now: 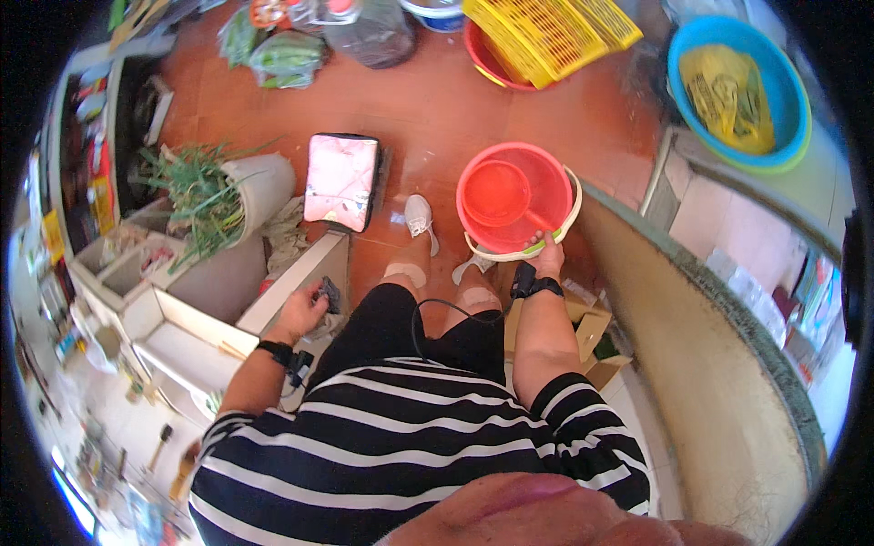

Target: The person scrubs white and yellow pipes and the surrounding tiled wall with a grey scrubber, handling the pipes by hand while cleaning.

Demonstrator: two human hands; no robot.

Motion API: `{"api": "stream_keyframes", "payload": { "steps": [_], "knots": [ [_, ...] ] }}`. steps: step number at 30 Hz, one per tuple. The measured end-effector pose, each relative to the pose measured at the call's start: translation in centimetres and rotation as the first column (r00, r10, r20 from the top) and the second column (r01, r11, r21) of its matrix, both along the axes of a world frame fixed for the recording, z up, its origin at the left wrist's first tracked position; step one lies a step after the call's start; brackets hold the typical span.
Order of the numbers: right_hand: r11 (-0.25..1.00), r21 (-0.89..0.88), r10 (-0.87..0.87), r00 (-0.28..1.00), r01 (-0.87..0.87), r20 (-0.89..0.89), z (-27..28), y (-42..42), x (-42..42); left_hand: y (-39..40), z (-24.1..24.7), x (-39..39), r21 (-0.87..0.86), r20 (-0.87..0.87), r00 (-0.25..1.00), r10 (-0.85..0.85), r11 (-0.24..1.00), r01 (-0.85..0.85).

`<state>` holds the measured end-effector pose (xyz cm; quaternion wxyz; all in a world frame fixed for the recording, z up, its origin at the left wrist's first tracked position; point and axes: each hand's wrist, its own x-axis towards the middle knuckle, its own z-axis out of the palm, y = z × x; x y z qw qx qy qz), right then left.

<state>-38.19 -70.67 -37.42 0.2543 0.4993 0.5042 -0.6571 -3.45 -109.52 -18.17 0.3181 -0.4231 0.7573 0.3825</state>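
A red plastic bucket (pixel 471 232) hangs or stands before me on the right, and I cannot tell whether it touches the floor. My right hand (pixel 546 258) is closed on its white handle (pixel 577 198) at the green grip. Inside the bucket lies a red round dipper (pixel 497 193), its stem pointing towards that hand. My left hand (pixel 300 312), beside a narrow ledge (pixel 293 283), holds a small dark crumpled thing (pixel 330 295), whose kind is unclear. Straps with small devices sit on both wrists.
A scale with a pinkish top (pixel 341 181) stands ahead, near a pale bucket (pixel 263 191) of green onions (pixel 205 198). Yellow crates (pixel 539 34) and bagged vegetables (pixel 290 58) lie farther off. A curved counter wall (pixel 655 286) bounds the right, below a blue basin (pixel 778 75).
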Motion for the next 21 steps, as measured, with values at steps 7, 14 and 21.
{"api": "stream_keyframes", "payload": {
  "steps": [7,14,21],
  "knots": [
    [0.951,-0.03,0.308,0.944,-0.307,0.118,-1.2,-2.6,-3.8,0.0,8.5,2.7,-0.125,0.114,0.977,0.181,0.978,-0.167],
    [0.939,0.014,0.337,0.931,-0.343,0.142,-2.1,-3.6,-4.5,6.7,13.8,8.8,-0.295,0.093,0.943,0.319,0.913,-0.28],
    [0.904,0.003,0.42,0.891,-0.427,0.174,-3.4,-3.8,-6.1,7.1,8.4,12.0,-0.263,0.144,0.91,0.39,0.901,-0.345]
  ]
}}
